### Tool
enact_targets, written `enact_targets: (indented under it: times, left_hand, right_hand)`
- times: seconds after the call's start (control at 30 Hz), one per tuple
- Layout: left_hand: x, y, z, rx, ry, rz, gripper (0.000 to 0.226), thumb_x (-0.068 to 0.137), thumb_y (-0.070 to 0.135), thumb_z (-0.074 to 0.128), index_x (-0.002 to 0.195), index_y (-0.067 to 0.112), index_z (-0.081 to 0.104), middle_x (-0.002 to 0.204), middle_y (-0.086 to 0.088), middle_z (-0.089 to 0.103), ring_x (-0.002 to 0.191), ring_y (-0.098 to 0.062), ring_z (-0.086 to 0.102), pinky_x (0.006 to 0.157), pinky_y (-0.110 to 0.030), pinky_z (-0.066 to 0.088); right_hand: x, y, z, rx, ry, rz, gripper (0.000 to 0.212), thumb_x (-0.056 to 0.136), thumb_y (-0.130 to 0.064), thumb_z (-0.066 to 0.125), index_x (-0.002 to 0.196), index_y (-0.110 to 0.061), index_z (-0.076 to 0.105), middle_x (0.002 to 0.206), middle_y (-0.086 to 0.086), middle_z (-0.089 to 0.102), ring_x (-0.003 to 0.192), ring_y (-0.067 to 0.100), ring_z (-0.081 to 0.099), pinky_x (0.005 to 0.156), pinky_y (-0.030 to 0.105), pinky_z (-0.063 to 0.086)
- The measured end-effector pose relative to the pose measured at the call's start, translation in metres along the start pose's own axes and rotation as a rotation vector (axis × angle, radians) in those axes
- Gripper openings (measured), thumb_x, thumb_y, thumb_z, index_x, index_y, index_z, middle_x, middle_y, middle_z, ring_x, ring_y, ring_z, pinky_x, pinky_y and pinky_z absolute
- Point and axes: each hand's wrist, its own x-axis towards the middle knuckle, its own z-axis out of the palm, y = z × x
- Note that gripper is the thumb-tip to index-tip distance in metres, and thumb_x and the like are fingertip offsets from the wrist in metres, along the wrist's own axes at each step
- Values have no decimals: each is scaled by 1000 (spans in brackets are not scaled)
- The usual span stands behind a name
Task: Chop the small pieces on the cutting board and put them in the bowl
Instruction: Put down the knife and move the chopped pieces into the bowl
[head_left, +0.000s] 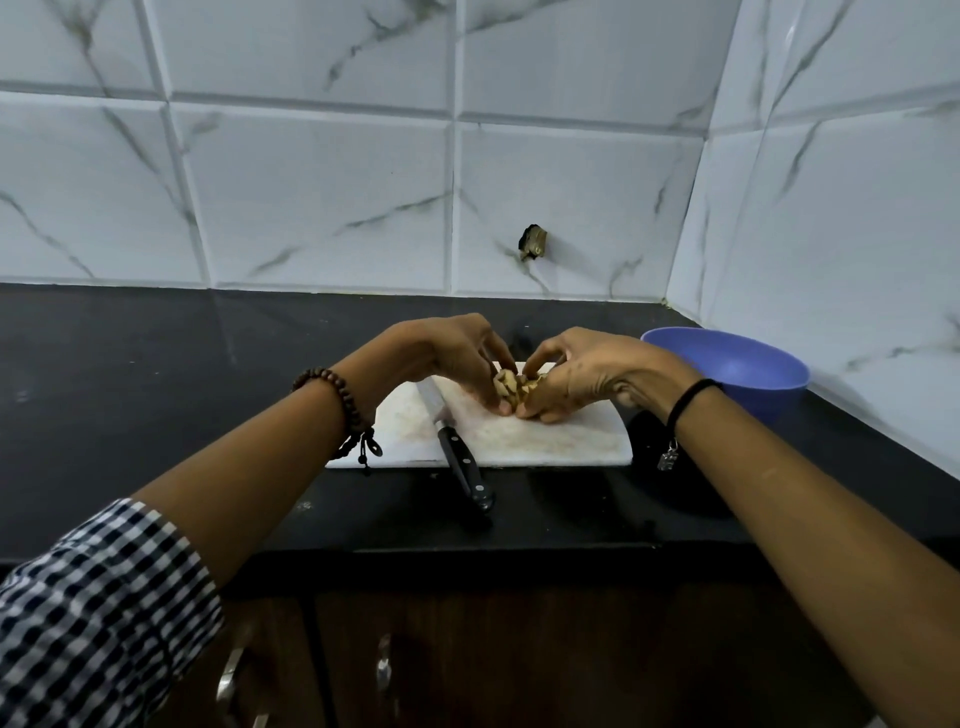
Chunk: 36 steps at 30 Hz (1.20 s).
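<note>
Both hands cupped around a pile of chopped pieces on the white cutting board: left hand and right hand have fingers curled in, gathering the pale brown bits between them. Knife lies on the board's left part, black handle hanging over the near edge. Blue bowl sits on the black surface just right of the board.
</note>
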Motion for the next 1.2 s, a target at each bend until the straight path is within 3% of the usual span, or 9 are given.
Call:
enact_targets:
  times: [0.1,0.17,0.27,0.5,0.67,0.87,1.0,1.1,1.2]
  left_hand:
    - [0,-2,4,-106,10,14,51,76,4,81,124,13,66,101,-4,69,89,-10,64,79,-16,51]
    - [2,-1,6,-152,16,5,51,78,1,79,125,11,66,101,-6,69,89,-12,65,82,-19,55]
    - [4,4,6,-156,20,-8,49,78,-2,77,125,8,65,107,-10,69,93,-16,67,85,-22,56]
    - [-1,30,-9,-210,33,-17,43,80,-6,74,121,4,65,103,-7,73,89,-11,69,69,-12,56]
    - [3,67,-27,-154,102,34,41,79,4,79,118,12,69,103,0,73,92,-8,68,71,-11,54]
    - [35,124,-11,-186,119,164,37,80,2,77,113,16,73,107,-5,75,98,-12,69,93,-25,54]
    - [60,146,21,-119,43,211,38,83,-7,69,118,6,69,102,-9,72,83,-9,65,74,-15,56]
    - [77,154,39,-107,-61,206,40,87,-12,60,125,0,64,107,-18,70,80,-15,64,72,-20,58]
    - [85,157,44,-68,-58,198,39,91,-6,59,128,4,63,110,-13,66,78,-12,61,66,-20,55]
  right_hand:
    - [-2,1,1,80,5,-10,44,73,11,79,113,-1,64,84,11,71,60,16,71,57,22,59]
    - [-3,0,0,136,-8,-3,35,75,15,75,106,2,63,80,12,70,59,17,71,57,24,61]
    - [-5,1,0,231,-40,0,21,78,20,69,92,5,64,88,19,70,74,25,70,67,30,62]
    - [-6,-1,-14,310,-22,-55,13,79,18,68,83,6,66,92,22,71,93,32,70,89,40,58]
    - [-24,-12,-48,388,64,-104,15,78,20,67,92,15,63,92,25,68,81,30,71,66,29,62]
    - [-50,4,-101,267,278,-94,19,78,15,71,97,17,67,96,26,71,87,29,73,73,30,62]
    - [-58,27,-115,98,349,26,19,76,18,71,95,16,67,92,26,71,86,32,73,77,36,62]
    - [-64,36,-118,-11,329,120,13,79,17,65,91,14,68,79,25,71,79,33,73,74,39,62]
    - [-64,39,-122,-58,362,159,16,85,14,59,99,12,66,86,27,69,67,31,74,64,35,62]
